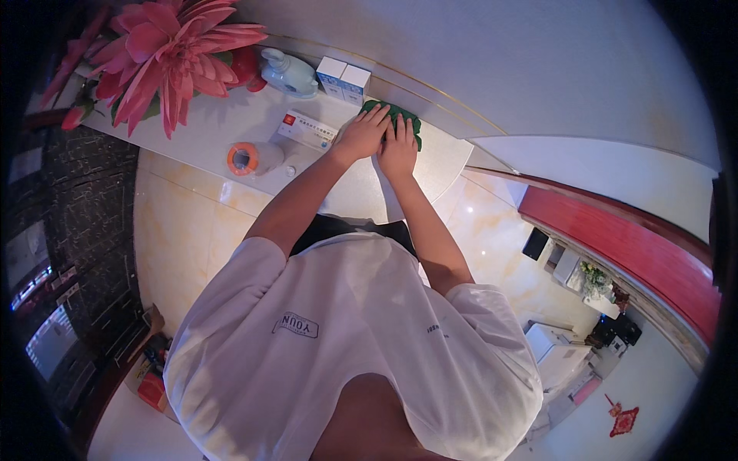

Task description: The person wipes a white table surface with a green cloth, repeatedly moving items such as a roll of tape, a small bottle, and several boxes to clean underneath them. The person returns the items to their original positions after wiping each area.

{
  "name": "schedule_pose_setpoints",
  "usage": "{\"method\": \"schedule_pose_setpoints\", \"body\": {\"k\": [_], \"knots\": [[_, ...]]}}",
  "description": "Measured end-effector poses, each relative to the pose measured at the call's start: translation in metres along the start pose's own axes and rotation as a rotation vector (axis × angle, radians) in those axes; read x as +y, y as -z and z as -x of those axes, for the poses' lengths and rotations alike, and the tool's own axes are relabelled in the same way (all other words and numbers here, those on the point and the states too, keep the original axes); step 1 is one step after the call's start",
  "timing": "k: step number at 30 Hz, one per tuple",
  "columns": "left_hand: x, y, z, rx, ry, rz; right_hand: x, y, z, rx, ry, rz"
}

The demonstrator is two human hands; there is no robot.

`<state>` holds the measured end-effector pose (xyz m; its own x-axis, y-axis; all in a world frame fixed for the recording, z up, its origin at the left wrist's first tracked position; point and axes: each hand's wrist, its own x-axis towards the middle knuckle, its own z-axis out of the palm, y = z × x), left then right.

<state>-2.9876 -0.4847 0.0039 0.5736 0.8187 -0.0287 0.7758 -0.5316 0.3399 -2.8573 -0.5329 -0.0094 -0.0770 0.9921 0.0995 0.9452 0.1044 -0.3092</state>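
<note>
A dark green cloth (pixel 393 110) lies bunched on the white tabletop (pixel 357 187), close to the wall. My left hand (pixel 364 133) and my right hand (pixel 399 147) rest side by side on it, fingers stretched over its folds and partly hiding it. Just beyond my left hand stand two blue and white boxes (pixel 343 82). A flat white box with print (pixel 305 131) lies on the near side of them. Toward the table's front edge is a clear container with an orange rim (pixel 243 159), with a small clear cap-like object (pixel 290 171) beside it.
A pale blue pump bottle (pixel 288 74) stands against the wall, left of the boxes. Large pink artificial flowers (pixel 170 57) spread over the table's left end, by a red vase (pixel 247 66). The table's rounded right corner ends near a wall edge. Tiled floor (pixel 184 213) shows below.
</note>
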Motion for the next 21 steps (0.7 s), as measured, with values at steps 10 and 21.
{"method": "schedule_pose_setpoints", "body": {"k": [10, 21], "knots": [[0.003, -0.004, -0.008, -0.034, 0.100, 0.088, -0.004, -0.004, -0.008, -0.081, -0.102, -0.026], [0.029, -0.031, 0.012, 0.154, 0.254, -0.172, 0.002, 0.005, 0.005, -0.100, 0.013, 0.078]]}}
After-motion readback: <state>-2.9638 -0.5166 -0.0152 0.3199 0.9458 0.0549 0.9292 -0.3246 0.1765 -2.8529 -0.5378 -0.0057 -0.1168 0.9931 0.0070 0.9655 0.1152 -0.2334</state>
